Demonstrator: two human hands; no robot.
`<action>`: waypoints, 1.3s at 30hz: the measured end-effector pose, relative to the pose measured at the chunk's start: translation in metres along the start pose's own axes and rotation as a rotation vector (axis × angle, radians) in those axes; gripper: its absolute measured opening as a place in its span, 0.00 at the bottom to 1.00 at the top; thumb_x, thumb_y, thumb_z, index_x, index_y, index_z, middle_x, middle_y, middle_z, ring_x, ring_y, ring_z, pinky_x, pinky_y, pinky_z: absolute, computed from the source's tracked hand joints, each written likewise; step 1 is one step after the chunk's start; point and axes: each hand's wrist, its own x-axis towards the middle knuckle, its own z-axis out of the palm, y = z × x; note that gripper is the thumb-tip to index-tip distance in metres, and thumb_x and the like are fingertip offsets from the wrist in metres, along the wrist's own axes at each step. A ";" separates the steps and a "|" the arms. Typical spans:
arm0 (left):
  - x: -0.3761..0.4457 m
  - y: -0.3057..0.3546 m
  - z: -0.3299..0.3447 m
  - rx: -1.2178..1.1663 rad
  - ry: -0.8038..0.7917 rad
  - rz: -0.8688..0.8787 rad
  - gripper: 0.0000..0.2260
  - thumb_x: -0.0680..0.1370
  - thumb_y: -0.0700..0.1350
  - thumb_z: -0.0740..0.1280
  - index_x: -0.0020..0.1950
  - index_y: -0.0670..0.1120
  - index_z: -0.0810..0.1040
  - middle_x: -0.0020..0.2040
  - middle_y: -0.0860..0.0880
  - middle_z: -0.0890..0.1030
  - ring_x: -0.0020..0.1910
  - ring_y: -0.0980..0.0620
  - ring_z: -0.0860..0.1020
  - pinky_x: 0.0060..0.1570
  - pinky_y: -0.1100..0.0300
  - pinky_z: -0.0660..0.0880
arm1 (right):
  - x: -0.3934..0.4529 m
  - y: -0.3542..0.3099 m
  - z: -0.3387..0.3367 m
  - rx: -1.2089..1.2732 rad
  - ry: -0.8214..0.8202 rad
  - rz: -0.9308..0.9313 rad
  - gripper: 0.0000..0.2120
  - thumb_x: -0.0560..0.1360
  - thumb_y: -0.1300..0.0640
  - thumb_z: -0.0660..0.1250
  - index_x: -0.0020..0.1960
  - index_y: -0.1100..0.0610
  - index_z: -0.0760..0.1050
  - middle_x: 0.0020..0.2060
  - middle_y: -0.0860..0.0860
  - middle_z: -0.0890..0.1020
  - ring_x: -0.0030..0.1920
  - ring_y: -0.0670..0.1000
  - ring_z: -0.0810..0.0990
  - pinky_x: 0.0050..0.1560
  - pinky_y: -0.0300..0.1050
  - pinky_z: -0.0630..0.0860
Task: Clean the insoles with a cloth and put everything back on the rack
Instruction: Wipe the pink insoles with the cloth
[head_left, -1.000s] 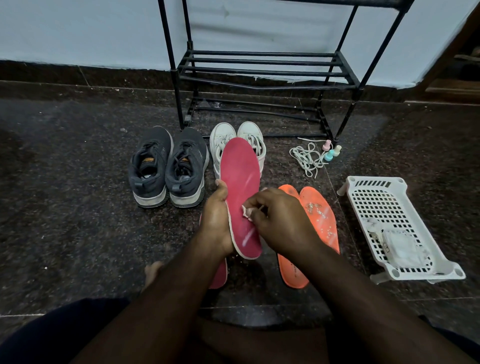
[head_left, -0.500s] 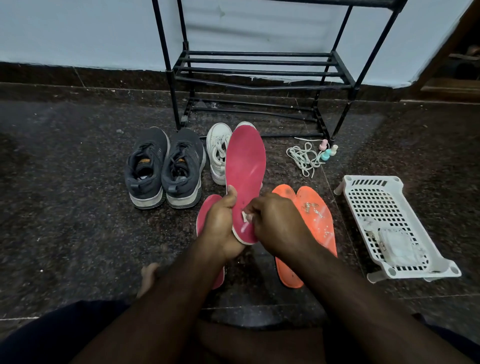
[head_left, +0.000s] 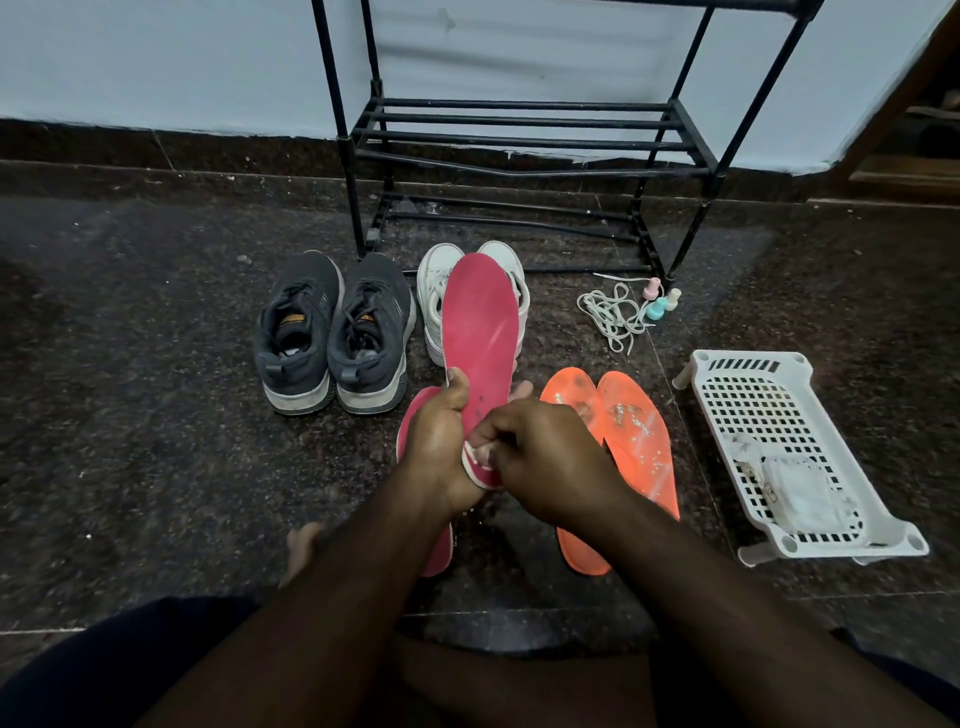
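A dark speckled polished stone floor (head_left: 156, 415) is bounded at the back by a pale blue painted wall (head_left: 156, 57) with a dark stone skirting (head_left: 156, 143), and brown wooden woodwork (head_left: 914, 156) is seen at the right.

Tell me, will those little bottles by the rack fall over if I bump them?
Probably. The bottles look small and light, standing upright on narrow bases, so a nudge could tip them. Their round shape suggests they would roll, maybe into the laces beside them.
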 end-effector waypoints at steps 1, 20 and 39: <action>0.000 0.000 0.000 -0.005 -0.012 0.002 0.29 0.84 0.60 0.52 0.56 0.36 0.79 0.55 0.37 0.83 0.53 0.42 0.81 0.61 0.46 0.73 | 0.002 0.003 -0.001 0.013 0.046 -0.002 0.08 0.70 0.65 0.68 0.42 0.55 0.83 0.39 0.50 0.83 0.43 0.50 0.80 0.46 0.44 0.73; 0.002 0.003 -0.003 -0.022 -0.025 -0.038 0.31 0.84 0.60 0.52 0.56 0.35 0.82 0.57 0.37 0.83 0.55 0.43 0.80 0.60 0.48 0.72 | 0.002 0.000 0.000 -0.106 -0.010 -0.168 0.13 0.64 0.62 0.61 0.42 0.56 0.82 0.39 0.52 0.80 0.40 0.53 0.79 0.43 0.47 0.75; 0.002 0.003 -0.001 -0.077 -0.053 -0.024 0.28 0.84 0.60 0.51 0.61 0.37 0.78 0.57 0.35 0.82 0.56 0.41 0.81 0.64 0.45 0.72 | 0.001 -0.003 0.004 -0.025 0.143 -0.145 0.11 0.70 0.55 0.55 0.40 0.57 0.75 0.34 0.51 0.79 0.36 0.50 0.73 0.39 0.41 0.63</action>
